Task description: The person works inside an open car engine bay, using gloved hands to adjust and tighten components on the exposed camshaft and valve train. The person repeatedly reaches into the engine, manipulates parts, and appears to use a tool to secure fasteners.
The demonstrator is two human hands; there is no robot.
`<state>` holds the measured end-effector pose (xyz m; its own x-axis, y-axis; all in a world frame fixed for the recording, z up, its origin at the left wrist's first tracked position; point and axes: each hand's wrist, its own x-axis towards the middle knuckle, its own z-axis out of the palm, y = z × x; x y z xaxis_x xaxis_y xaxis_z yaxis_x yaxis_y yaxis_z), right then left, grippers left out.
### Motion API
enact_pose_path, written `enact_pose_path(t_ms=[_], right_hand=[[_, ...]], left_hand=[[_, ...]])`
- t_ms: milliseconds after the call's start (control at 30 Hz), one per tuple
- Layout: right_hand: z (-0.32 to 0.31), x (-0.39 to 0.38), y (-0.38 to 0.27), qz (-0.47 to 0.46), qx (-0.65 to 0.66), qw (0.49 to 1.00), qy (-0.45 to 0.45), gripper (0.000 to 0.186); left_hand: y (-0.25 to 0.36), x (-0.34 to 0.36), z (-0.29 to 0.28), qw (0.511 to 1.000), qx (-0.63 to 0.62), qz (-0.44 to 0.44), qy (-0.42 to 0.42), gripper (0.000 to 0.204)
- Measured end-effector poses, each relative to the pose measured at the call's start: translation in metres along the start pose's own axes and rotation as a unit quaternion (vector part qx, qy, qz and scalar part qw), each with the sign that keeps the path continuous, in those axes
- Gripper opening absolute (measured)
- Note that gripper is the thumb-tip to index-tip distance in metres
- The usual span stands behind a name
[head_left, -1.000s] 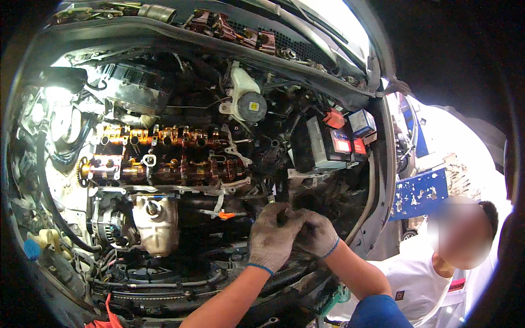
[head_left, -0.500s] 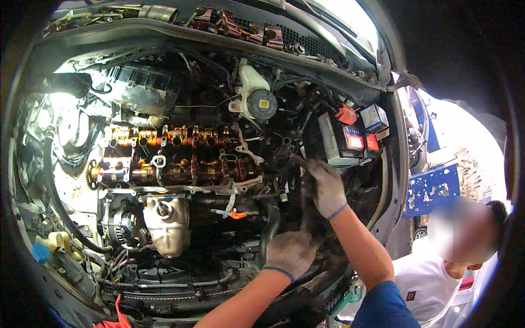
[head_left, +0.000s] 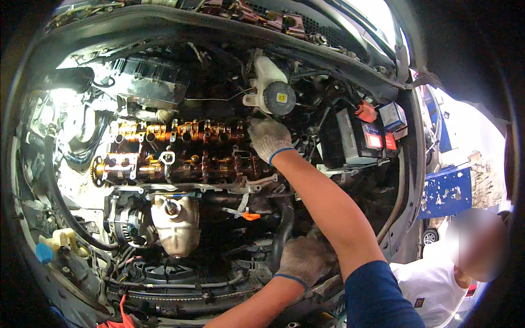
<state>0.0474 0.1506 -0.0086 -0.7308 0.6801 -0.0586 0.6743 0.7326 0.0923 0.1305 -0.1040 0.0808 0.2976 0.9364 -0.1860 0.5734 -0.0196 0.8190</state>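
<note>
My right hand, in a knitted glove, reaches to the right end of the opened engine's cylinder head, just below the white fluid reservoir. Its fingers are curled down, and what they hold, if anything, is hidden. My left hand, also gloved, is low in the engine bay beside a black hose; its fingertips fade into dark blur. A tan metal shield and an alternator sit below the head, with an orange piece to their right.
A battery with small boxes on it stands at the right. Metal parts lie along the cowl. A work lamp shines at the left. A person in a white shirt is at the lower right, beside a blue panel.
My hands were together low at the right; my right hand has moved up and left to the cylinder head's end, while my left stayed low. The whole view has shifted slightly right.
</note>
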Motion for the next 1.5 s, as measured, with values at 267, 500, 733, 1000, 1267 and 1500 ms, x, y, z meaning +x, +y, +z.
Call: enact_pose_path(t_ms=[267, 500, 733, 1000, 1267, 1500], right_hand=[[0.024, 0.003, 0.001, 0.036, 0.017, 0.999, -0.012, 0.028], [0.017, 0.015, 0.004, 0.046, 0.005, 0.999, -0.009, 0.023], [0.005, 0.01, -0.003, -0.006, -0.096, 0.994, -0.053, 0.024], [0.012, -0.005, -0.009, 0.106, 0.077, 0.991, 0.006, 0.03], [0.014, 0.009, -0.007, 0.09, -0.053, 0.993, -0.049, 0.025], [0.021, 0.011, -0.004, 0.039, -0.053, 0.998, -0.022, 0.027]], left_hand=[[-0.002, 0.001, 0.011, 1.0, -0.021, -0.012, -0.019, 0.027], [-0.004, 0.003, 0.016, 0.999, 0.003, -0.032, -0.008, 0.025], [-0.003, 0.003, 0.009, 0.998, -0.032, -0.053, 0.009, 0.024], [-0.002, 0.001, 0.007, 0.994, -0.09, -0.062, 0.017, 0.023], [-0.002, 0.004, 0.015, 0.999, -0.018, -0.029, 0.013, 0.02], [0.0, 0.008, 0.016, 0.996, -0.032, -0.08, -0.011, 0.018]])
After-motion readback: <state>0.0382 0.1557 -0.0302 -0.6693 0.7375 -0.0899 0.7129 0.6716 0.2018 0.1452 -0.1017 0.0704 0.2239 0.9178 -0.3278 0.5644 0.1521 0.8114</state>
